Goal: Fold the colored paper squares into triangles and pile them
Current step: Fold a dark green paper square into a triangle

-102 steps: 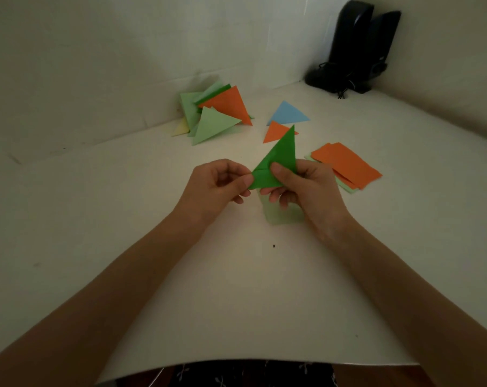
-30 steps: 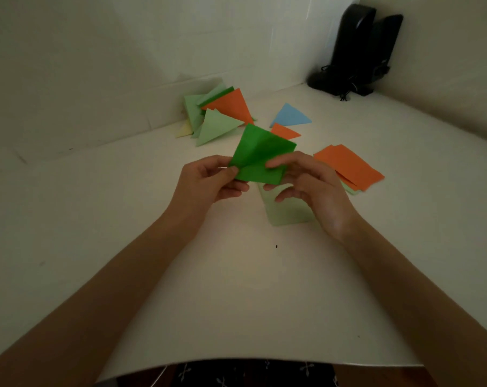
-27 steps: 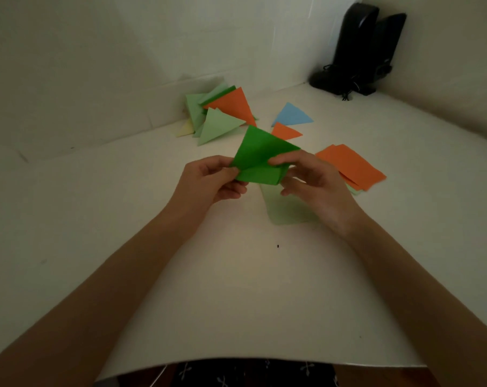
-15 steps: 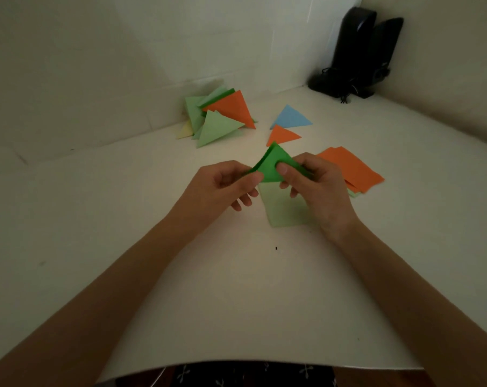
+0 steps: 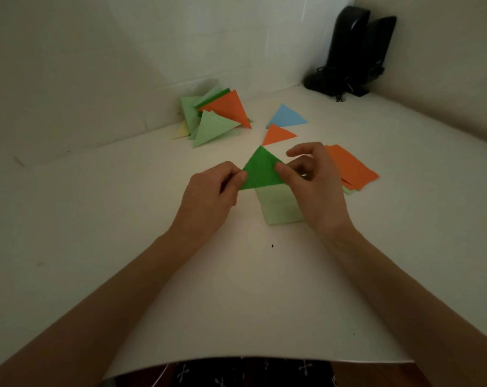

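The green triangle [image 5: 260, 170] is held just above the bench [image 5: 125, 205], apex pointing away from the person, long edge running left to right between the hands; the left hand [image 5: 208, 196] pinches its left corner; the right hand [image 5: 317, 188] pinches its right corner under the thumb, index finger lifted clear; the pile [image 5: 208, 118] of folded triangles lies beyond and to the left, so the left hand is judged the nearer carrier; a pale green square [image 5: 278, 205] lies flat beneath.
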`<act>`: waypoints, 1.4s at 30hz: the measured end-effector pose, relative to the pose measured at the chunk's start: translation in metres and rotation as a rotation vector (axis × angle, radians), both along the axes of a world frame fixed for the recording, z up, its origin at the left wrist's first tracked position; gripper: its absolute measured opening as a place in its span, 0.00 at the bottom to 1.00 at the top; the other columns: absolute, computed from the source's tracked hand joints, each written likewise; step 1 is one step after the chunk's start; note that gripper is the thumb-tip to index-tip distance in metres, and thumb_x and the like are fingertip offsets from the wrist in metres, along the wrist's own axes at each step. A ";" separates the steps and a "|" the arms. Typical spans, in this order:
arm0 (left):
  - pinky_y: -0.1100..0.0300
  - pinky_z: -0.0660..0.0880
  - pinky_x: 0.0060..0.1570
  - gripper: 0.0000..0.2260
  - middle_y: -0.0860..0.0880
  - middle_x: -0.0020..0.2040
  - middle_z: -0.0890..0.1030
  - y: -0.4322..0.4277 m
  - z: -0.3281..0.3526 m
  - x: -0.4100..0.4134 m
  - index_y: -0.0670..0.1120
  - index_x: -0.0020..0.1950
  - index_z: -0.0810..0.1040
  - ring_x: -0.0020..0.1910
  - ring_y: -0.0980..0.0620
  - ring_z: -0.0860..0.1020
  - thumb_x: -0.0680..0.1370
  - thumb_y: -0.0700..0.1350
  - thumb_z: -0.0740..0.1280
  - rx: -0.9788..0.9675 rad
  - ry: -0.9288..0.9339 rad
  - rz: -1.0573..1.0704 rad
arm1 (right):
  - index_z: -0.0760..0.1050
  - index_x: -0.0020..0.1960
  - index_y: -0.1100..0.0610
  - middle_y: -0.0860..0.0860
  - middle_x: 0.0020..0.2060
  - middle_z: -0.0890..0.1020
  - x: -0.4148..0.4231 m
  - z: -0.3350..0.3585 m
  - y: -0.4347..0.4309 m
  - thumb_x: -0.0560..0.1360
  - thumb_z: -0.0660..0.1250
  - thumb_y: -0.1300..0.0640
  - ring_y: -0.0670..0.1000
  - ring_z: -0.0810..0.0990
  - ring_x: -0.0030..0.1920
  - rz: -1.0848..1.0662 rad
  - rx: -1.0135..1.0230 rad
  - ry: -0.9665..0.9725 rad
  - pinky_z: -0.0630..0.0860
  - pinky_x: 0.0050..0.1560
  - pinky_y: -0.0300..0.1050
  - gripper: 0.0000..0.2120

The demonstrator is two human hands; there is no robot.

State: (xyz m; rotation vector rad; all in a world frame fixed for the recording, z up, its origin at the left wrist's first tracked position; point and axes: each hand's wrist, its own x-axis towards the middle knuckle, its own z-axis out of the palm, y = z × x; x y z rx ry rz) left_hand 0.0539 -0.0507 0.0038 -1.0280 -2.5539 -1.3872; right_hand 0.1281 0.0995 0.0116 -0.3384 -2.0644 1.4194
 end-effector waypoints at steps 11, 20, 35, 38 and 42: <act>0.54 0.67 0.42 0.09 0.48 0.46 0.77 -0.008 0.001 0.012 0.48 0.49 0.75 0.48 0.45 0.75 0.77 0.52 0.64 -0.583 0.393 0.217 | 0.71 0.50 0.53 0.51 0.49 0.71 -0.002 -0.022 -0.018 0.73 0.61 0.36 0.53 0.66 0.52 -0.030 0.821 -0.481 0.63 0.50 0.46 0.20; 0.46 0.61 0.66 0.31 0.57 0.65 0.75 -0.054 -0.014 0.020 0.54 0.66 0.74 0.64 0.50 0.72 0.75 0.67 0.44 -0.614 0.404 -0.147 | 0.66 0.60 0.52 0.51 0.53 0.64 0.000 -0.015 -0.003 0.73 0.62 0.38 0.54 0.63 0.57 -0.002 0.741 -0.635 0.58 0.53 0.45 0.22; 0.43 0.53 0.70 0.39 0.57 0.71 0.68 -0.070 -0.006 0.022 0.55 0.72 0.66 0.73 0.49 0.62 0.73 0.68 0.31 -0.807 0.496 -0.135 | 0.74 0.65 0.51 0.49 0.66 0.75 0.038 -0.018 -0.008 0.78 0.51 0.41 0.50 0.72 0.65 0.259 0.992 -0.367 0.65 0.63 0.43 0.25; 0.41 0.62 0.66 0.32 0.51 0.63 0.78 -0.084 -0.007 0.018 0.50 0.62 0.77 0.65 0.45 0.73 0.79 0.62 0.39 -0.806 0.607 -0.099 | 0.80 0.58 0.54 0.51 0.58 0.81 0.032 -0.020 -0.006 0.77 0.50 0.41 0.54 0.77 0.59 0.263 1.005 -0.315 0.68 0.59 0.48 0.26; 0.44 0.59 0.67 0.35 0.51 0.68 0.73 -0.071 -0.010 0.029 0.48 0.69 0.71 0.68 0.49 0.70 0.78 0.64 0.36 -0.739 0.493 -0.196 | 0.79 0.44 0.56 0.51 0.44 0.80 0.010 -0.016 -0.011 0.76 0.55 0.41 0.55 0.76 0.51 0.169 0.964 -0.341 0.66 0.54 0.47 0.22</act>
